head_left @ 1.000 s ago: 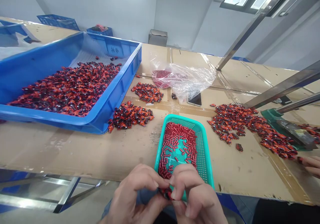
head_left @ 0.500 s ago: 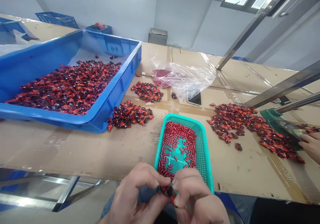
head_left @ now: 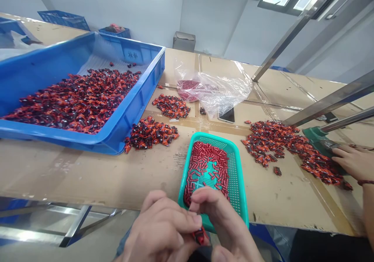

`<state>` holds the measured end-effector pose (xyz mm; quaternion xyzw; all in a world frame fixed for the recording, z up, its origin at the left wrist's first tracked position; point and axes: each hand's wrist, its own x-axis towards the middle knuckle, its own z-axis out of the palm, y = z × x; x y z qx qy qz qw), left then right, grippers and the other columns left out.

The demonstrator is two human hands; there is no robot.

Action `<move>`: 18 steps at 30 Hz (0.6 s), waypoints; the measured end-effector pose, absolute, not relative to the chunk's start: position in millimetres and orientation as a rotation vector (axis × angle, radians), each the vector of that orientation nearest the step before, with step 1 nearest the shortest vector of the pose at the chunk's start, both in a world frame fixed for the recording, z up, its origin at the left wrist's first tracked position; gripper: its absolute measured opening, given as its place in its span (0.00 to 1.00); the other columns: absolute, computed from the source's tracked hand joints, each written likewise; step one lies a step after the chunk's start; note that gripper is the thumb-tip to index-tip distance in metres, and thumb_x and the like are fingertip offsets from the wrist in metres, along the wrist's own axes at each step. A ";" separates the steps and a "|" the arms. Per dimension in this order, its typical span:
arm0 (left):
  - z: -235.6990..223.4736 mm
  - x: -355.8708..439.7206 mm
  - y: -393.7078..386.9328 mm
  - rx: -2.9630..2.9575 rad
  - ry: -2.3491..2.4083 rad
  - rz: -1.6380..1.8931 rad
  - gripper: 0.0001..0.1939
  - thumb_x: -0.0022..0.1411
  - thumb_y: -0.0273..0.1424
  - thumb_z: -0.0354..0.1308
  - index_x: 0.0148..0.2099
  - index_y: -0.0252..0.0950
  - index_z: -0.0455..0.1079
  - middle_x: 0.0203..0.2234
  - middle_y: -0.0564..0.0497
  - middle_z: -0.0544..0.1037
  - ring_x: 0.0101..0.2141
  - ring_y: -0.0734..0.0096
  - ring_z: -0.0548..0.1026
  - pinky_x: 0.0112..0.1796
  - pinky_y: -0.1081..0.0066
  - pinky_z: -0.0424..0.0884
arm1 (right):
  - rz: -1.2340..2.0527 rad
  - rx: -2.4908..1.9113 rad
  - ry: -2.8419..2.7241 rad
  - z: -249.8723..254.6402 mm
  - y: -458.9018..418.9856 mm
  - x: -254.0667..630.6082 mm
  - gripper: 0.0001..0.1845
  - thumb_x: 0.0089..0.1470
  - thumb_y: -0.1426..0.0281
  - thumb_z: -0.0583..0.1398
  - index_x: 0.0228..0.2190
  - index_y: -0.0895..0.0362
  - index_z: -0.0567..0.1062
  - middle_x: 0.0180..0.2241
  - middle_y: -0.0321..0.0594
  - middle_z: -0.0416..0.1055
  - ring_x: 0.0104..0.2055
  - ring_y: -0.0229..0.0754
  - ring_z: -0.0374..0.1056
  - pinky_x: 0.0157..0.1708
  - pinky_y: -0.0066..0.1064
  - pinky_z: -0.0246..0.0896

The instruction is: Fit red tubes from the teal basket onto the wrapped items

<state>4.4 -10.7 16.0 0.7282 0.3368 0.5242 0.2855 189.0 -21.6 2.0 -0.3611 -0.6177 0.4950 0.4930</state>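
Low in the head view, my left hand (head_left: 163, 227) is closed, its thumb and fingers pinching a small glossy red-and-black plastic piece (head_left: 200, 236). My right hand (head_left: 226, 223) curves around the other side of that piece, thumb and fingers apart, with its fingertips close to the left fingers. Whether it touches the piece is hard to tell. Just beyond both hands stands a green plastic basket (head_left: 242, 188) with many short dark-red cylinders (head_left: 209, 156) inside. The hands cover the basket's near edge.
A large blue crate (head_left: 117, 137) of red-and-black pieces stands left. More piles (head_left: 152, 133) lie beside it and at right (head_left: 269, 137). A clear plastic bag (head_left: 222, 90) and a phone (head_left: 227, 115) lie behind the basket. At right, a co-worker's hand (head_left: 352, 160) rests at a green metal tool (head_left: 314, 135).
My right fingers have opened away from their pinch, while the left hand has turned over the piece and keeps hold. The co-worker's hand has reached further in from the right onto the green tool.
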 end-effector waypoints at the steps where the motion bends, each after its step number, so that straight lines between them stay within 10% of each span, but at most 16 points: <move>1: 16.3 5.2 -12.5 1.970 0.941 1.415 0.15 0.70 0.24 0.62 0.34 0.42 0.60 0.30 0.59 0.87 0.26 0.72 0.83 0.35 0.66 0.77 | 1.302 -0.854 -1.524 2.9 -20.3 191.1 0.26 0.65 0.49 0.61 0.56 0.51 0.72 0.42 0.45 0.73 0.42 0.46 0.73 0.41 0.35 0.74; 9: 6.8 24.1 -11.3 2.005 1.149 1.406 0.12 0.63 0.39 0.70 0.39 0.45 0.70 0.42 0.50 0.87 0.41 0.58 0.84 0.49 0.55 0.76 | 1.247 -0.758 -1.712 12.7 -7.3 184.2 0.27 0.69 0.48 0.54 0.31 0.56 0.77 0.26 0.40 0.68 0.28 0.40 0.66 0.28 0.31 0.67; 18: 0.8 -2.9 11.6 2.516 1.379 1.337 0.04 0.71 0.27 0.60 0.44 0.41 0.68 0.46 0.46 0.86 0.48 0.61 0.82 0.54 0.60 0.66 | 0.501 -1.247 -2.016 -1.8 1.0 241.0 0.10 0.69 0.63 0.58 0.49 0.49 0.75 0.43 0.44 0.78 0.42 0.49 0.77 0.38 0.35 0.73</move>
